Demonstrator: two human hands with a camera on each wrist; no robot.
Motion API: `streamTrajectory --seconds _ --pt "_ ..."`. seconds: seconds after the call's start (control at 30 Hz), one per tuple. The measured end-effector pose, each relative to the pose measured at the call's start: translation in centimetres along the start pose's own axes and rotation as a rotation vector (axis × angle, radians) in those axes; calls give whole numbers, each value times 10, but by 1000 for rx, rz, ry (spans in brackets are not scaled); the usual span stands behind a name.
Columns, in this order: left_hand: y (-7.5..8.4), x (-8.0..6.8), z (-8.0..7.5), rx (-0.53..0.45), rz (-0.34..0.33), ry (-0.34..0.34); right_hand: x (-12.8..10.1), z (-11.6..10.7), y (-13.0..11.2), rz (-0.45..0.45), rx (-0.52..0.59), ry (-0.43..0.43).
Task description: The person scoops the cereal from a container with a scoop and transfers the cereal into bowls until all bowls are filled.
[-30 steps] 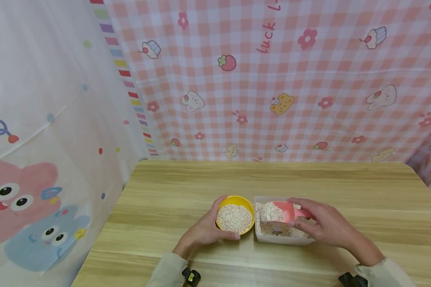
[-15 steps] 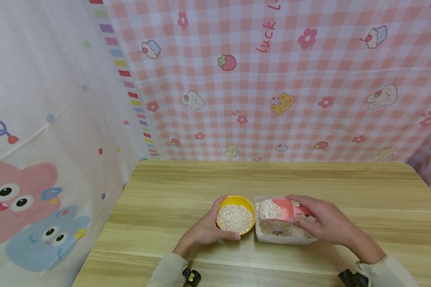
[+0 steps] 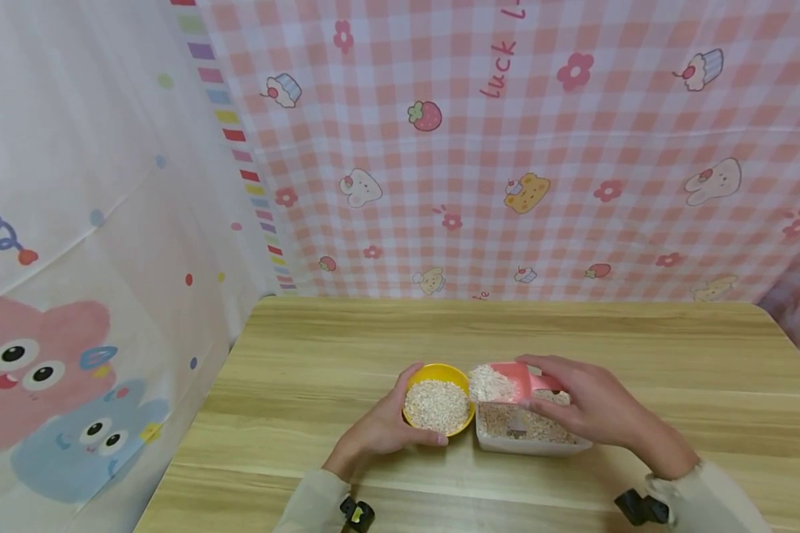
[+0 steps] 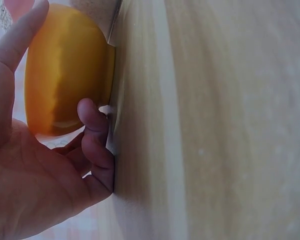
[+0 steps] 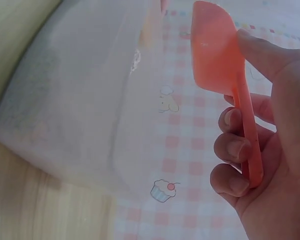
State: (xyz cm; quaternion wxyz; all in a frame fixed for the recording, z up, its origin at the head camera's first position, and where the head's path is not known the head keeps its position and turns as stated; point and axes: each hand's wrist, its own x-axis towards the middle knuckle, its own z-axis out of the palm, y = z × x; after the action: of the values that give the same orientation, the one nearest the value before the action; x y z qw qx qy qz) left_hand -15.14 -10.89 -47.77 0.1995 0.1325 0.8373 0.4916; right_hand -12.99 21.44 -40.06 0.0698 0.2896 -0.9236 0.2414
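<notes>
We see a light wooden table with a pale streaked grain and rounded corners, pushed up against patterned cloth at its far edge and left side. Two vessels stand directly on it near the front edge: a small yellow bowl filled with pale grain, and, just to its right and touching or nearly touching it, a clear plastic container holding more of the same grain. The far half of the tabletop shows bare wood.
</notes>
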Motion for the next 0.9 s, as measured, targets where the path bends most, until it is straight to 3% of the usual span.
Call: streamTrajectory --seconds 0.9 --pt "1 0 0 -13 -7 1 20 5 -19 -42 -149 -53"
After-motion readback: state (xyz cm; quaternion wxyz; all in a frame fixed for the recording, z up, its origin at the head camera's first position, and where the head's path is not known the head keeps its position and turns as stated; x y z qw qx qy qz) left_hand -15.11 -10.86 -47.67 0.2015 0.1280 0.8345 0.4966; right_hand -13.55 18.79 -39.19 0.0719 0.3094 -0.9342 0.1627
